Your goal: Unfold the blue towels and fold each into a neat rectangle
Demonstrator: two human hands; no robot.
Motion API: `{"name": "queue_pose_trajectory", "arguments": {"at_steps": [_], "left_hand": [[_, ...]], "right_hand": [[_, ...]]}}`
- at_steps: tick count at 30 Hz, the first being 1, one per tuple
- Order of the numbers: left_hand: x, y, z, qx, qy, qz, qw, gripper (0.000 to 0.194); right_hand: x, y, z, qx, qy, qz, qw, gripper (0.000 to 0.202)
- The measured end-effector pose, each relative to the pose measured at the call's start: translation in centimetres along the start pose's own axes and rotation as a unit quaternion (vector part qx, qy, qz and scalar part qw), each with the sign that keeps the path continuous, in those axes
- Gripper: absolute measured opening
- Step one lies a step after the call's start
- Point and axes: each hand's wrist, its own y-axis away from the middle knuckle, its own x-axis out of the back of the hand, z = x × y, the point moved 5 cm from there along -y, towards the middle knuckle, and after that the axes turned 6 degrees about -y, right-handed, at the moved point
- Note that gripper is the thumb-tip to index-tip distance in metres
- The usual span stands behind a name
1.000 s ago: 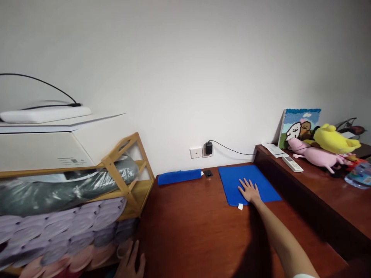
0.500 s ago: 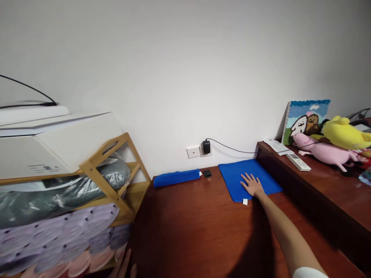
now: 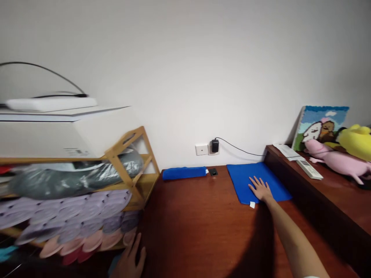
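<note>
Right hand [image 3: 260, 190] flat on cloth [image 3: 243, 173], fingers splayed, released. Left hand [image 3: 129, 258] well left of cloth, fingers apart, ungripped. Strip [image 3: 184, 173] left of cloth, remote [image 3: 309, 169] right.

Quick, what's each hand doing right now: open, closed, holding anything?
Left hand: open, nothing visibly held, by the red-brown wooden tabletop's left edge.
Right hand: open, fingers spread on the flat blue cloth.

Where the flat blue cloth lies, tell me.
In the head view, the flat blue cloth lies right of centre on the table, under the right hand, beside the raised ledge.
</note>
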Motion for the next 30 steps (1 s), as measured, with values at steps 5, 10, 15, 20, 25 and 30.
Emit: {"name": "queue_pose_trajectory", "arguments": {"at_steps": [5, 10, 15, 20, 25, 30], "left_hand": [[0.7, 0.8, 1.0, 0.002, 0.038, -0.027, 0.999, 0.068], [1.6, 1.2, 1.5, -0.005, 0.048, -0.021, 0.999, 0.067], [1.2, 1.8, 1.4, 0.011, 0.055, -0.034, 0.998, 0.067], [0.4, 2.5, 1.0, 0.015, 0.058, -0.047, 0.997, 0.067], [0.0, 2.9, 1.1, 0.01, 0.05, -0.037, 0.998, 0.065], [0.2, 3.1, 1.5, 0.015, 0.031, -0.036, 0.999, 0.062]], "right_hand": [[0.0, -0.5, -1.4, 0.031, 0.05, 0.021, 0.998, 0.066], [1.1, 1.6, -13.6, 0.204, 0.013, 0.066, 0.977, 0.057], [-0.1, 4.1, -30.5, 0.29, -0.096, 0.044, 0.951, 0.05], [-0.7, 1.7, -42.3, 0.304, -0.112, 0.039, 0.945, 0.054], [-0.6, -2.2, -47.1, 0.274, -0.093, 0.011, 0.957, 0.054], [-0.7, -2.1, -47.7, 0.247, -0.075, 0.006, 0.966, 0.044]]}}
